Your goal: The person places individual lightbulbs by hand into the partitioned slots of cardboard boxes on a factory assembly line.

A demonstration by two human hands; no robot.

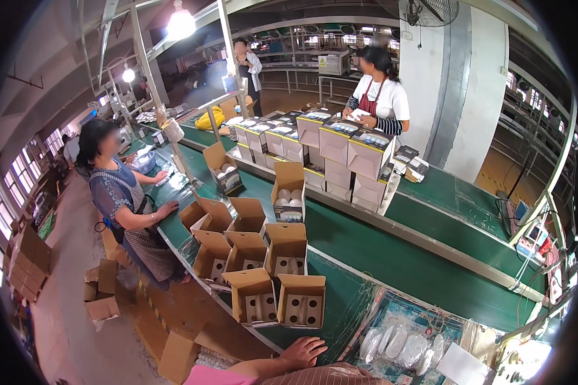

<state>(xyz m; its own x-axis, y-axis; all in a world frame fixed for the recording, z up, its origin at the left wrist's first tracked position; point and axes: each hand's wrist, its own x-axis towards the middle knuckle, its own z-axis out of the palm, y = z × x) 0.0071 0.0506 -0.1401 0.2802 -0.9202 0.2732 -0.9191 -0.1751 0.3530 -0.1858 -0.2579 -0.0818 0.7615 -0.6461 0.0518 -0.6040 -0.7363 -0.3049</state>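
My left hand [304, 352] lies on the near edge of the green table [340, 295], fingers spread and holding nothing. Just beyond it stand open cardboard boxes [301, 301] with round-holed inserts inside. Several more open boxes [246, 250] are grouped behind them. An open box with white bulbs [289, 196] stands farther back on the green surface. To the right of my hand, white round pieces in clear wrapping [401, 344] lie beside a white sheet [462, 366]. My right hand does not show.
Stacked closed boxes [340, 144] line the middle rail. One co-worker [131, 205] stands at the left side of the table; another person [382, 96] stands behind the stack. A carton [101, 292] sits on the floor at left. Cables [542, 247] hang at the right.
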